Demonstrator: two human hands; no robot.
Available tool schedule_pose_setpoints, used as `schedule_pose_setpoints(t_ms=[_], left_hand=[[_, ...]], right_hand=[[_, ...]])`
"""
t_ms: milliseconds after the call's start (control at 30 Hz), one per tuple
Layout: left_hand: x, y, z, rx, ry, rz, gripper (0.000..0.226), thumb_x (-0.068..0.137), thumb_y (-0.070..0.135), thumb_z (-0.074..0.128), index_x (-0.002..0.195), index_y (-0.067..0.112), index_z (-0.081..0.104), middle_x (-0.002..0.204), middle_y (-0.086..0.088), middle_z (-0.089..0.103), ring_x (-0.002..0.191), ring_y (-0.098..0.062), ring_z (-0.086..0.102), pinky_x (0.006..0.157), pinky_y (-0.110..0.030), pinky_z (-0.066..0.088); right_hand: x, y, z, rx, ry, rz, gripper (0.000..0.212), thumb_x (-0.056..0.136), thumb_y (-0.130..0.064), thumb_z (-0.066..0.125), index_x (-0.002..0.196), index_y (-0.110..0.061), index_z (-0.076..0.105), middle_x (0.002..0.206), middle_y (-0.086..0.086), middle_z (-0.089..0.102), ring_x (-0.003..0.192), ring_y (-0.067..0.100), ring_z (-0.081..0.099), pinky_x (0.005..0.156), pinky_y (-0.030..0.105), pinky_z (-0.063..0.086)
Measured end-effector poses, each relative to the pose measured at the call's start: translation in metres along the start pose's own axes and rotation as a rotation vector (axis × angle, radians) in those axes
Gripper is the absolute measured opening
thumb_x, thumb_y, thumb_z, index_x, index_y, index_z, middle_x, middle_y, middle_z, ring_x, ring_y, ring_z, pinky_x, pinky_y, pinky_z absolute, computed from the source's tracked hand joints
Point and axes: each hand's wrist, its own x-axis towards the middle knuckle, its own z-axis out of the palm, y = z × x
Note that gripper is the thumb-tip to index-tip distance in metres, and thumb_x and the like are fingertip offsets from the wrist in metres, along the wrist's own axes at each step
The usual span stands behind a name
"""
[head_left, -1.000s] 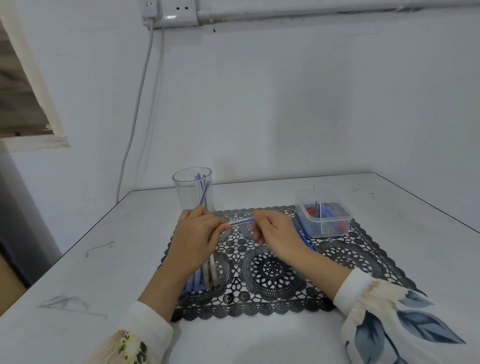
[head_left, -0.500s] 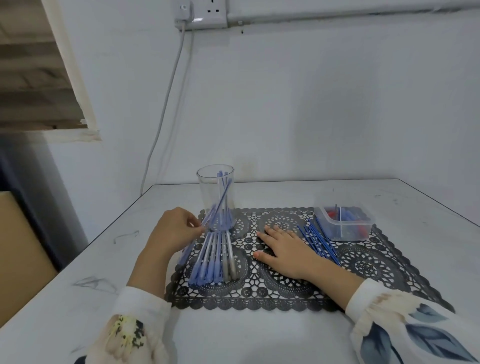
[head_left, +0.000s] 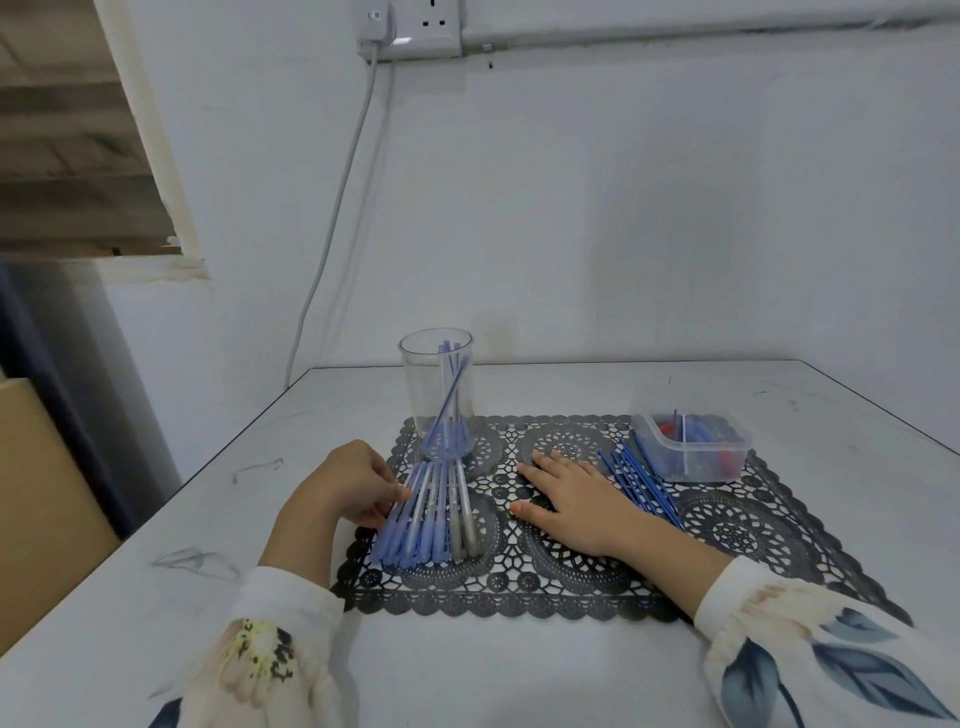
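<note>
Head view, looking forward and down at a white table (head_left: 779, 395) against a white wall.

A black lace mat (head_left: 571, 597) lies across the lower middle of the frame. At the lower left of centre, the left hand (head_left: 348, 483) sits at the mat's left edge. Its fingers (head_left: 397, 489) are curled, and with the thumb they pinch the outer pen (head_left: 397, 525), the leftmost in a row of blue and grey pens (head_left: 441, 519). These lie side by side on the mat, fanning toward the bottom of the frame.

Just above the row, a clear cup (head_left: 439, 395) stands upright on the mat's far left corner, with a few blue pens leaning inside it.

Right of centre, the right hand (head_left: 576, 499) lies palm down on the mat, fingers straight and slightly spread, holding nothing. It rests between the pen row and a loose bundle of thin blue refills (head_left: 639, 480), close beside the refills.

Right of the refills, a clear tub (head_left: 691, 452) holds blue and red parts.

Both sleeves are pale with a leaf print. At the top centre, a wall socket (head_left: 415, 26) has a cable (head_left: 337, 208) hanging down behind the table.
</note>
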Motion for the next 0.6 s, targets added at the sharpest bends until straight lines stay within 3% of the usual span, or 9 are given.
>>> schedule_pose_setpoints(t_ms=[333, 433, 500, 600], left_hand=[[0.005, -0.005, 0.002, 0.072, 0.055, 0.103, 0.019, 0.083, 0.024, 0.071, 0.077, 0.007, 0.067, 0.058, -0.003, 0.067, 0.044, -0.012, 0.06, 0.051, -0.023, 0.048], [0.013, -0.012, 0.004, 0.166, 0.167, 0.149, 0.016, 0.085, 0.029, 0.068, 0.076, 0.016, 0.067, 0.073, -0.001, 0.069, 0.064, -0.013, 0.061, 0.067, -0.028, 0.051], [0.022, -0.017, 0.008, 0.208, 0.281, 0.172, 0.011, 0.087, 0.032, 0.063, 0.086, 0.022, 0.066, 0.09, 0.0, 0.066, 0.082, -0.016, 0.059, 0.076, -0.032, 0.05], [0.034, -0.021, 0.018, 0.225, 0.348, 0.195, 0.016, 0.091, 0.03, 0.055, 0.102, 0.024, 0.066, 0.108, -0.002, 0.063, 0.097, -0.02, 0.057, 0.082, -0.035, 0.048]], right_hand=[[0.0, 0.0, 0.0, 0.013, 0.0, 0.008, 0.067, 0.092, -0.063, 0.024, 0.149, -0.028, 0.014, 0.157, 0.0, 0.008, 0.144, 0.017, 0.005, 0.115, 0.04, 0.006], [-0.001, -0.002, -0.003, 0.033, -0.017, 0.014, 0.066, 0.093, -0.061, 0.027, 0.149, -0.028, 0.016, 0.157, 0.0, 0.009, 0.144, 0.018, 0.007, 0.116, 0.04, 0.006], [-0.002, -0.005, -0.009, 0.096, -0.001, 0.016, 0.062, 0.094, -0.057, 0.034, 0.147, -0.027, 0.025, 0.155, 0.001, 0.021, 0.142, 0.018, 0.018, 0.116, 0.039, 0.015], [-0.003, -0.013, -0.028, 0.296, 0.118, 0.036, 0.046, 0.094, -0.045, 0.046, 0.135, -0.024, 0.047, 0.137, -0.001, 0.051, 0.122, 0.014, 0.047, 0.104, 0.031, 0.035]])
